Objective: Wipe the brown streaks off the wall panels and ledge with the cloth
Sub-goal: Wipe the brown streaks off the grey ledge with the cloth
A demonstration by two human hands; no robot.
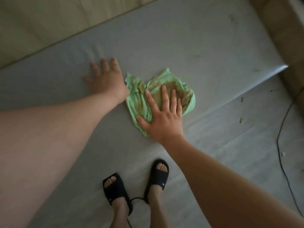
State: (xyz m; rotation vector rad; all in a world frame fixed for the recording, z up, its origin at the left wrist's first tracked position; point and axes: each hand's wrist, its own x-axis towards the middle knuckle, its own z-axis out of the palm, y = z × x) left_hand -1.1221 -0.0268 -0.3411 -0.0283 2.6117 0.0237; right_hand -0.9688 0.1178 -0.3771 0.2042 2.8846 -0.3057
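- Grey panel (181, 46): a broad matte surface that fills most of the view. Faint dark smudges (256, 69) show near its right end.
- Beige surface (49, 22): borders the grey panel along the upper left.
- Left hand (107, 79): laid flat on the grey panel with fingers straight and spread. It holds nothing. The wrist is just beside the cloth's left edge.
- Right hand (162, 119): palm down on the cloth, fingers straight and splayed. It presses the cloth against the panel rather than clutching it.
- Cloth (138, 99): light green and crumpled, with brown staining across its middle. It lies on the grey panel under the right hand, at the centre of the view.
- Black sandals (115, 190): a pair on the person's feet, at the lower middle.
- Black cable (279, 145): runs down the right side. Another loop lies between the feet.
- Small specks (241, 120): lie on the pale surface at right, too small to identify.
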